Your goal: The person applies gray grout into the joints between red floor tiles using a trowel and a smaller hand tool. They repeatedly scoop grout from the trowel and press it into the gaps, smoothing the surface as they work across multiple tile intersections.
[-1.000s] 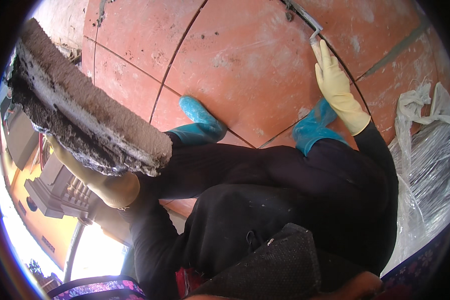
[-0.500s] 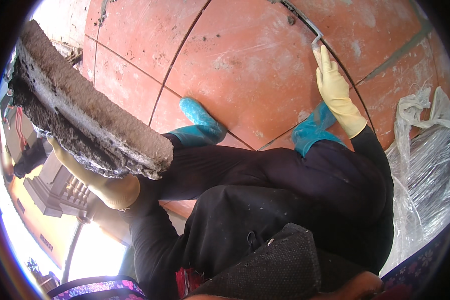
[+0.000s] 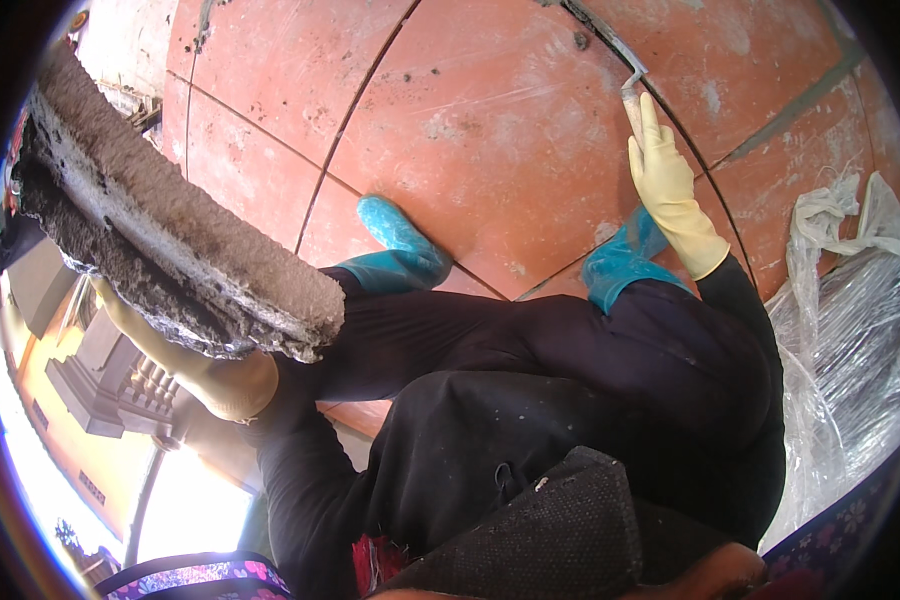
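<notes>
My right hand [image 3: 663, 170], in a pale yellow rubber glove, is closed round the handle of a narrow pointing trowel [image 3: 633, 75]. The trowel's thin metal blade lies along a dark joint between large reddish floor tiles [image 3: 470, 140]. On the left, my gloved left hand [image 3: 185, 365] holds up a long board caked with rough grey mortar [image 3: 185, 235]. The mortar-caked board slants across the upper left, and most of the left fingers are hidden behind it. Its lower end reaches over my dark-trousered leg.
My teal boots [image 3: 400, 245] stand on the tiles. Crumpled clear plastic sheeting [image 3: 840, 310] lies at the right. A few mortar crumbs [image 3: 581, 41] sit beside the joint. A balustrade [image 3: 145, 385] and an orange wall show at the far left.
My right hand has moved very slightly left, with the trowel still at the joint. The mortar-caked board has shifted slightly left, and the background beside it has changed.
</notes>
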{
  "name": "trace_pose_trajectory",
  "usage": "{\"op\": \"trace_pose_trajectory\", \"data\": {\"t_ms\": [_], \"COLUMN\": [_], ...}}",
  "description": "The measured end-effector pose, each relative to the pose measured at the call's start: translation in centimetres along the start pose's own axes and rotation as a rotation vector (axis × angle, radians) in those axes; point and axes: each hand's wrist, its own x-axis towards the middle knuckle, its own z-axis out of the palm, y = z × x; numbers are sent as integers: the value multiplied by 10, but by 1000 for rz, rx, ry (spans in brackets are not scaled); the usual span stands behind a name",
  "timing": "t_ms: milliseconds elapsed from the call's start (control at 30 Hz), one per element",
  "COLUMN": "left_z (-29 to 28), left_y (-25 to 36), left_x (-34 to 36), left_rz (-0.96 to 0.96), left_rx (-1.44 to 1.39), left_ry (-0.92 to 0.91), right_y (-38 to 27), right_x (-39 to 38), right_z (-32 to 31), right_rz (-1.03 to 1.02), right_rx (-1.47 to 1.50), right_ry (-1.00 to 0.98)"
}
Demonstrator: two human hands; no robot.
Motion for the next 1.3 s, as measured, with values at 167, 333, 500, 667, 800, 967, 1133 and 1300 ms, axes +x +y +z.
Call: {"op": "trace_pose_trajectory", "data": {"t_ms": [167, 333, 500, 667, 800, 967, 1133, 1300], "left_z": [3, 4, 5, 3, 0, 0, -1, -3], "left_y": [0, 1, 2, 5, 7, 5, 4, 7], "left_x": [3, 4, 2, -4, -8, -9, -10, -10], "left_rz": [20, 23, 16, -1, -16, -22, -21, -48], "left_rx": [-2, -2, -4, -8, -10, -15, -12, -10], "left_ry": [9, 13, 10, -4, -9, -15, -17, -11], "right_y": [4, 10, 5, -2, -3, 5, 21, 20], "right_x": [2, 6, 3, -6, -20, -19, 3, 7], "right_z": [2, 1, -4, -16, -22, -14, -11, -21], "right_rz": [-22, -75, 18, -29, -25, -19, -99, -85], "right_rx": [11, -3, -48, 7, -37, -53, -28, 173], "right_ry": [35, 146, -23, 17, -108, -127, 33, 11]}}
